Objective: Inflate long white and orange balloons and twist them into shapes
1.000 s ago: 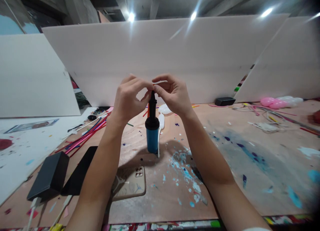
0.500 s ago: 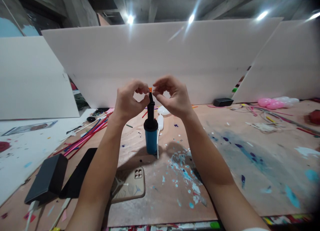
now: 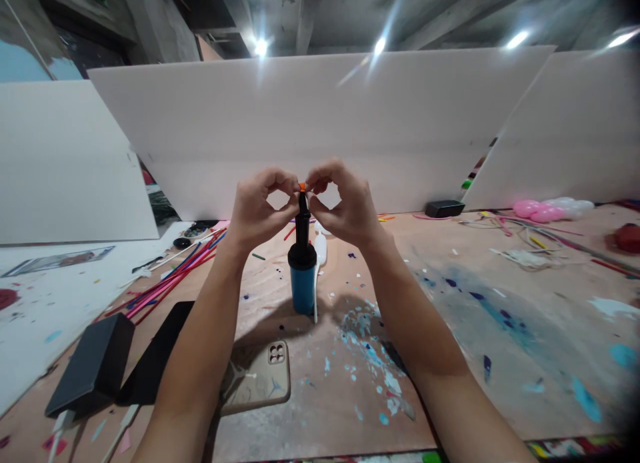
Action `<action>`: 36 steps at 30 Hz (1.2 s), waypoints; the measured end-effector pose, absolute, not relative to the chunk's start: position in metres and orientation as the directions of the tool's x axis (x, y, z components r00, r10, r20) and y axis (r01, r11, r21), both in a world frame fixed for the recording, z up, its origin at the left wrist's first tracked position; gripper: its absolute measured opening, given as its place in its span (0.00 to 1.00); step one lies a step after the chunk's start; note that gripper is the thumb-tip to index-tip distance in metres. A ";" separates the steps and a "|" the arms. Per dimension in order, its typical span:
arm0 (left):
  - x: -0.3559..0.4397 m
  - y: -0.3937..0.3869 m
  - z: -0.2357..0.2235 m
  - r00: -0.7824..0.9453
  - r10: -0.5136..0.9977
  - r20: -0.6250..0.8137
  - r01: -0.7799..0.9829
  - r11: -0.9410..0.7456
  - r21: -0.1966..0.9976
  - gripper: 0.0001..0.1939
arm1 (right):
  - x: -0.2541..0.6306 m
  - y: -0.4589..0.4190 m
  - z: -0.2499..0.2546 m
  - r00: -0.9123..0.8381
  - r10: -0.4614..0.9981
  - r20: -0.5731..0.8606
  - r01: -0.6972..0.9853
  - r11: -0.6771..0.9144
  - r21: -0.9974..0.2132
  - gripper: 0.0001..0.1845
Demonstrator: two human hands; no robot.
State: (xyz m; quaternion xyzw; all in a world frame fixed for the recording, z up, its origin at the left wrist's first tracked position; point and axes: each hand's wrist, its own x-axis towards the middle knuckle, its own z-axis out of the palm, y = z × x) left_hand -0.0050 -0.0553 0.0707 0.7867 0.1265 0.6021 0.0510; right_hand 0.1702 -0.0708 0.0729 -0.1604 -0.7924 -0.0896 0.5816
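Note:
A blue balloon pump (image 3: 303,283) with a black top and thin black nozzle stands upright on the paint-spattered wooden table (image 3: 450,356). A small orange balloon neck (image 3: 302,187) sits on the nozzle tip. My left hand (image 3: 260,206) and my right hand (image 3: 343,203) meet over the tip, each pinching the orange piece between thumb and forefinger. The rest of the balloon is hidden behind my fingers.
A phone in a beige case (image 3: 257,376) lies face down near me. Black boxes (image 3: 95,366) and a pile of long red and pink balloons (image 3: 170,276) lie at left. White foam boards (image 3: 320,129) wall the back. Pink balloons (image 3: 540,211) lie far right.
The view has tilted down slightly. My fingers, closed tightly around the nozzle top a second ago, spread apart to bare the orange piece, then came back together in a pinch on it.

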 end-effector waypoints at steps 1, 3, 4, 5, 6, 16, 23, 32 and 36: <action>-0.005 -0.056 0.071 0.242 0.259 0.935 0.147 -0.962 0.229 0.09 | 0.170 -0.071 0.073 -0.273 0.134 0.953 0.374 0.927 -0.023 0.14; -0.006 -0.057 0.072 0.243 0.249 0.938 0.179 -0.962 0.209 0.09 | 0.169 -0.072 0.072 -0.268 0.114 0.957 0.404 0.915 0.003 0.14; -0.007 -0.058 0.072 0.248 0.238 0.939 0.202 -0.961 0.190 0.09 | 0.169 -0.073 0.072 -0.262 0.114 0.958 0.416 0.909 0.006 0.14; -0.007 -0.059 0.073 0.256 0.227 0.940 0.229 -0.959 0.169 0.09 | 0.169 -0.073 0.072 -0.258 0.118 0.959 0.427 0.904 0.003 0.14; -0.008 -0.060 0.074 0.266 0.217 0.939 0.256 -0.955 0.148 0.09 | 0.169 -0.073 0.072 -0.257 0.125 0.958 0.434 0.901 -0.001 0.14; -0.005 -0.063 0.078 0.309 0.195 0.931 0.427 -0.903 0.047 0.13 | 0.171 -0.076 0.071 -0.300 0.221 0.928 0.559 0.829 -0.016 0.15; -0.007 -0.064 0.078 0.308 0.215 0.927 0.461 -0.886 0.052 0.13 | 0.170 -0.080 0.073 -0.326 0.270 0.906 0.594 0.804 -0.026 0.13; -0.014 -0.043 0.070 0.330 0.492 0.806 0.114 -0.868 0.483 0.16 | 0.171 -0.072 0.070 -0.285 0.293 0.912 0.493 0.861 -0.123 0.10; -0.015 -0.037 0.067 0.452 0.609 0.651 0.071 -0.752 0.655 0.11 | 0.170 -0.073 0.070 -0.273 0.328 0.904 0.427 0.884 -0.192 0.10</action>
